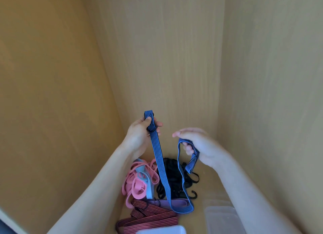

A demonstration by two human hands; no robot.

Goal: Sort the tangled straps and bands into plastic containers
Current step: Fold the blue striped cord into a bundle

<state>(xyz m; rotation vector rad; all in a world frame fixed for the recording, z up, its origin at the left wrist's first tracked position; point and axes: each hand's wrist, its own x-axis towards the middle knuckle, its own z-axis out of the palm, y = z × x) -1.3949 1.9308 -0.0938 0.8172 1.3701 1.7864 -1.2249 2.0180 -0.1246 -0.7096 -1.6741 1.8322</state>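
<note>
Left hand [139,130] gripping blue striped strap [158,156] end, right hand [197,144] pinching its other end, strap loop sagging onto tangled pile [157,186], clear container [222,216] beside right wall.

A light wood-grain back panel [166,50] of a cabinet interior is seen in the upper middle. To its left, a side panel [43,93] of warmer orange-brown tone is joined to it along an upright corner seam. To its right, a paler, greyish side panel [271,76] is met likewise. Below the back panel, a wooden shelf floor [211,191] is laid. Far down and left of it, a pale strip [7,219] and a dark blue patch [3,229] are glimpsed, too little shown to be identified.
</note>
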